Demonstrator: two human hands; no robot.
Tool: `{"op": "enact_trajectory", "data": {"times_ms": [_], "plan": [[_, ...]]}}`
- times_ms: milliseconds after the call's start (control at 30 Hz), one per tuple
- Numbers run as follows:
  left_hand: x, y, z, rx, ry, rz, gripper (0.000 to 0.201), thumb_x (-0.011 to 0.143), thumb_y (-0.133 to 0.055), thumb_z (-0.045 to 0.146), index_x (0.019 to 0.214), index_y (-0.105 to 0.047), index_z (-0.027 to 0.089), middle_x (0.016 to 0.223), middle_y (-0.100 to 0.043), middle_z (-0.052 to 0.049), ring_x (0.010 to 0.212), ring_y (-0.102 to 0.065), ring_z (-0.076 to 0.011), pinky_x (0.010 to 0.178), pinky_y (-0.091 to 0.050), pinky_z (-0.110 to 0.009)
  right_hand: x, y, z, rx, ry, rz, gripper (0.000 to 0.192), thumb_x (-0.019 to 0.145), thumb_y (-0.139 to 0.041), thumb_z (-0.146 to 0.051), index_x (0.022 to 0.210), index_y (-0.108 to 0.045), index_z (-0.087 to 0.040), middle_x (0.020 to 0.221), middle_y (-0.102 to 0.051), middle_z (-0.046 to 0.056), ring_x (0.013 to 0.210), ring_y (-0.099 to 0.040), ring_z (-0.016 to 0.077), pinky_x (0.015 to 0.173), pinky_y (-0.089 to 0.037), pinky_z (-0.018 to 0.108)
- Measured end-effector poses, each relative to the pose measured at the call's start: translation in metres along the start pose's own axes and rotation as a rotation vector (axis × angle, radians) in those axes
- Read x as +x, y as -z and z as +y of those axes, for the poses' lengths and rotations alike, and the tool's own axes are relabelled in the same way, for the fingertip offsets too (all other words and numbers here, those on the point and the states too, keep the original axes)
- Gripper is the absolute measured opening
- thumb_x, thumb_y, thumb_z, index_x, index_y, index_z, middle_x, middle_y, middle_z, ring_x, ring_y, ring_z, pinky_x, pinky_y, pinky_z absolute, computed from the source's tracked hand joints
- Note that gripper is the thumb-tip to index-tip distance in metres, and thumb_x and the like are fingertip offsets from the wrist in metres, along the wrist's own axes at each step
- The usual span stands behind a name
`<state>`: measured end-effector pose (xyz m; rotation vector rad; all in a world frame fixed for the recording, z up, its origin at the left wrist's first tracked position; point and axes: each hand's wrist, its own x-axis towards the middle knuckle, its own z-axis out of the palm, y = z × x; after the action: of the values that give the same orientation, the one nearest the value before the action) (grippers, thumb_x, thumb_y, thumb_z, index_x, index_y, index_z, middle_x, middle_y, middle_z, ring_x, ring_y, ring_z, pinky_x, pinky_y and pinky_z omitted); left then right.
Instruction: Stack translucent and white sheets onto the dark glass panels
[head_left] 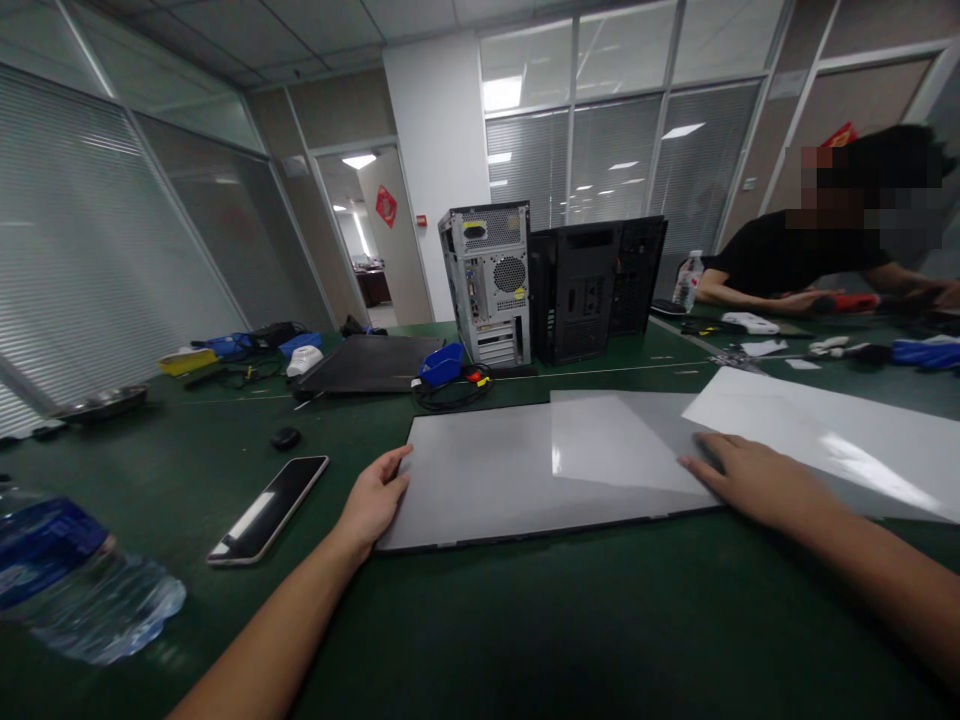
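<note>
A flat grey metal panel (495, 470) lies on the green table (570, 620) in front of me. My left hand (373, 500) grips its left edge, thumb on top. My right hand (750, 478) rests flat on the panel's right part, fingers spread. A white panel (840, 440) lies to the right, partly overlapping the grey one beside my right hand.
A phone (268, 507) lies left of my left hand, a water bottle (67, 590) at the near left. Grey (487, 285) and black (592, 290) computer cases stand behind, with a dark panel (375, 362), cables and a blue tray (442, 365). A person in black leans over tools at far right.
</note>
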<state>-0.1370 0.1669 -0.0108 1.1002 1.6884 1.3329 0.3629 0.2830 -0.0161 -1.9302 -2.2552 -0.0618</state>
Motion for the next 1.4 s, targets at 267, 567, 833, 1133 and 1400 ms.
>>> {"op": "enact_trajectory", "data": {"times_ms": [267, 567, 833, 1133, 1400], "plan": [[0.0, 0.0, -0.001, -0.008, -0.017, 0.03, 0.047, 0.082, -0.053, 0.002, 0.126, -0.059, 0.017, 0.145, -0.049, -0.01, 0.135, -0.043, -0.0175, 0.114, -0.027, -0.032, -0.007, 0.011, -0.025, 0.237, 0.159, -0.017, 0.066, 0.089, -0.031, -0.068, 0.132, -0.057, -0.025, 0.131, -0.058, 0.006, 0.113, -0.057, 0.0284, 0.097, -0.046, 0.048], [0.002, 0.001, -0.004, -0.011, -0.008, 0.023, 0.048, 0.082, -0.053, 0.004, 0.128, -0.058, 0.017, 0.144, -0.051, -0.01, 0.132, -0.047, -0.0189, 0.113, -0.03, -0.034, -0.01, 0.01, -0.024, 0.187, 0.164, 0.021, 0.062, 0.089, -0.038, -0.063, 0.124, -0.064, -0.02, 0.121, -0.064, 0.01, 0.105, -0.06, 0.0304, 0.09, -0.048, 0.051], [0.0, 0.0, -0.002, -0.011, -0.012, 0.025, 0.048, 0.081, -0.053, 0.005, 0.127, -0.06, 0.018, 0.138, -0.057, -0.009, 0.123, -0.056, -0.0201, 0.109, -0.036, -0.035, -0.013, 0.014, -0.031, 0.321, 0.225, 0.077, 0.057, 0.091, -0.037, -0.061, 0.133, -0.056, -0.027, 0.132, -0.057, 0.005, 0.114, -0.057, 0.0281, 0.097, -0.046, 0.048], [0.0, 0.001, -0.001, 0.014, -0.03, 0.044, 0.044, 0.081, -0.055, 0.006, 0.122, -0.064, 0.019, 0.14, -0.056, -0.008, 0.128, -0.051, -0.0189, 0.112, -0.03, -0.032, -0.014, 0.015, -0.036, 0.48, 0.143, 0.012, 0.066, 0.09, -0.037, -0.063, 0.147, -0.035, -0.029, 0.132, -0.058, 0.003, 0.115, -0.057, 0.0246, 0.099, -0.046, 0.044], [-0.004, -0.002, 0.005, 0.026, -0.007, 0.059, 0.046, 0.082, -0.053, 0.004, 0.125, -0.062, 0.017, 0.139, -0.056, -0.009, 0.127, -0.053, -0.0186, 0.11, -0.033, -0.031, -0.015, 0.011, -0.034, 0.43, 0.225, -0.081, 0.062, 0.091, -0.038, -0.06, 0.143, -0.044, -0.026, 0.134, -0.056, 0.006, 0.117, -0.056, 0.0273, 0.101, -0.044, 0.048]]}}
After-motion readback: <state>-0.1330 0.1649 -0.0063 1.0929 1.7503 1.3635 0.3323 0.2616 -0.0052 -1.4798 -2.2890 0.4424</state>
